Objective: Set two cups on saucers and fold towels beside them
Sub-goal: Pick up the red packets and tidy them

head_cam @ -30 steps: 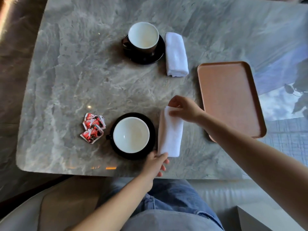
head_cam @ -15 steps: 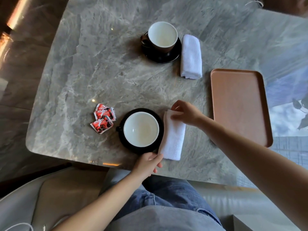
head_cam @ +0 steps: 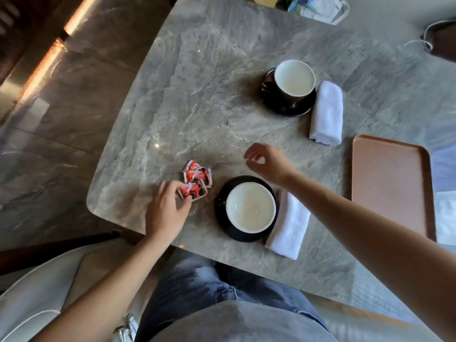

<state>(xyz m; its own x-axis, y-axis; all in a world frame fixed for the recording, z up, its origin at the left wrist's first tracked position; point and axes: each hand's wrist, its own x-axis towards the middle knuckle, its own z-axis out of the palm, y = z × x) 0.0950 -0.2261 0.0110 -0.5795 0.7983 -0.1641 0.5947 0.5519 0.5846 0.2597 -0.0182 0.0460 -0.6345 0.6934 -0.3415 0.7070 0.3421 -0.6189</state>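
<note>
While the left hand (head_cam: 165,211) pinches a half-hidden sachet (head_cam: 197,190), the right hand (head_cam: 269,164) hovers loose and empty

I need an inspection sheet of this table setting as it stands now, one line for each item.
Surface: marble table, no spills seen.
Job's things: far cup on far saucer, far towel beside it; near cup on near saucer, near towel close against its right edge.
Clutter: red sachets left of the near saucer; empty tray at the right.
Grips: left hand pinches the nearest sachet; right hand hovers beyond the near cup, holding nothing.
Cables: white cord by a dark object, far right.
Surroundings: stone floor, pale seat, bag beyond the table.
</note>
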